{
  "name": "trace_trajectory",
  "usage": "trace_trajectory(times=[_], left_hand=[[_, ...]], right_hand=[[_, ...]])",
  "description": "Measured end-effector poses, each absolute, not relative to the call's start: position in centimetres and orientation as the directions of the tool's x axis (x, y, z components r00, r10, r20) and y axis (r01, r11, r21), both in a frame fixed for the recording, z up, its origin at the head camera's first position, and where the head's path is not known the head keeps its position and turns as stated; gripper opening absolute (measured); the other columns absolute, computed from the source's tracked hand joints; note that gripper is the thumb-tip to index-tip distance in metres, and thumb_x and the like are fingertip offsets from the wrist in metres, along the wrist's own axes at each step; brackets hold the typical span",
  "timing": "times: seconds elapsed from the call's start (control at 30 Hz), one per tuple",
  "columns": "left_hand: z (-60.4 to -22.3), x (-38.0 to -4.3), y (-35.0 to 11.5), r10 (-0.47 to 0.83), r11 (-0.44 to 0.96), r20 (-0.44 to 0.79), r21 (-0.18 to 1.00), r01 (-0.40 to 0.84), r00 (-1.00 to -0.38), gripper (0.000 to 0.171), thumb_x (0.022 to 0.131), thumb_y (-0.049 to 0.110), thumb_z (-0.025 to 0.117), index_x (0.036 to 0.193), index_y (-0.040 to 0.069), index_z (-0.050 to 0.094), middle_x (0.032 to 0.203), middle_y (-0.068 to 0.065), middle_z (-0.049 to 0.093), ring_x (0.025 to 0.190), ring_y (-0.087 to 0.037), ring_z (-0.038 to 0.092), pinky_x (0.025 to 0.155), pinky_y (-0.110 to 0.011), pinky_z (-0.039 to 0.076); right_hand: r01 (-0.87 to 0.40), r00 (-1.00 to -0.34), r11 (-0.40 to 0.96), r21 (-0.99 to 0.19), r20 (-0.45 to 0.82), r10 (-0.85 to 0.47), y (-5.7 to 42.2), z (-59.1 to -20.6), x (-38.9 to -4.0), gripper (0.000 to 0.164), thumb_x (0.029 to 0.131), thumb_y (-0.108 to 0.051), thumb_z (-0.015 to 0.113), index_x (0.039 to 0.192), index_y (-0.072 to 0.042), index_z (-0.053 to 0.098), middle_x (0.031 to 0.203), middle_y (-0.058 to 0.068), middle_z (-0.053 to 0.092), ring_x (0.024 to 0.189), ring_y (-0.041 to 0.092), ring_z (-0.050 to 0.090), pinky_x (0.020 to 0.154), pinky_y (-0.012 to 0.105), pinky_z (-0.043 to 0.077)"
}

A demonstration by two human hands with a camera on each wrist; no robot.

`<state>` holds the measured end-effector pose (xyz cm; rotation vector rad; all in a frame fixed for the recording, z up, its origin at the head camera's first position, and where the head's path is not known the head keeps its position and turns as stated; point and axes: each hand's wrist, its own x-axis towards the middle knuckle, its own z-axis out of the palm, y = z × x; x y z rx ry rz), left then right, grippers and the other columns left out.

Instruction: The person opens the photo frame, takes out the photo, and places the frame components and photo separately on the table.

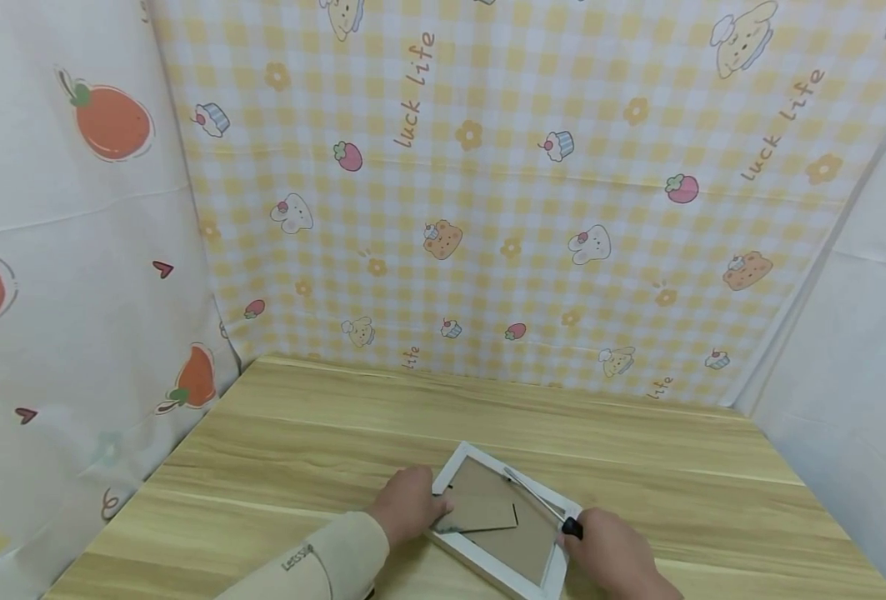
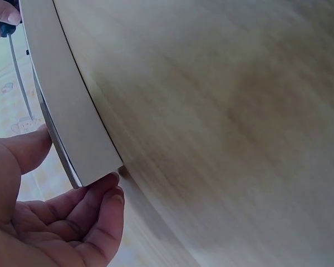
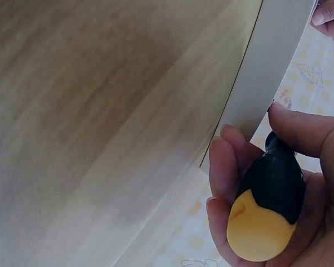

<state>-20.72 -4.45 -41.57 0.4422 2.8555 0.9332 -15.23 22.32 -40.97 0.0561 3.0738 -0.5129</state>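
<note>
A white picture frame (image 1: 480, 560) lies back side up, its brown backing board (image 1: 536, 542) showing with small dark tabs along the edge. A dark-edged flap, like a stand leg, crosses the board. My left hand (image 1: 407, 504) pinches the frame's left end, thumb on top and fingers beneath the rim (image 2: 72, 111). In my right hand (image 1: 613, 550) is a screwdriver (image 1: 573, 527) with a black and yellow handle (image 3: 267, 206). Its metal shaft slants over the frame's far border, the tip near a tab. Right-hand fingertips also touch the frame's right end.
The wood-grain table (image 1: 300, 433) extends around the frame. A yellow checked cloth (image 1: 488, 250) hangs behind the table's far edge, with white printed cloth (image 1: 75, 333) at the left and pale cloth (image 1: 855, 333) at the right.
</note>
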Motion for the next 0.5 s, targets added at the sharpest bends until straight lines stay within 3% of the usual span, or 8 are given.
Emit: trace_trajectory(times=[0.5], left_hand=[[-41.28, -19.85, -4.45, 0.325, 0.784, -0.027, 0.567, 0.253, -0.945, 0.031, 0.086, 0.027, 0.072, 0.075, 0.001, 0.058, 0.063, 0.000, 0.048, 0.056, -0.013, 0.042, 0.052, -0.027, 0.038]], right_hand=[[0.026, -1.000, 0.950, -0.311, -0.023, 0.020, 22.65, -41.16, -16.14, 0.033, 0.083, -0.031, 0.073, 0.067, -0.010, 0.053, 0.057, -0.001, 0.044, 0.051, 0.015, 0.038, 0.047, 0.028, 0.027]])
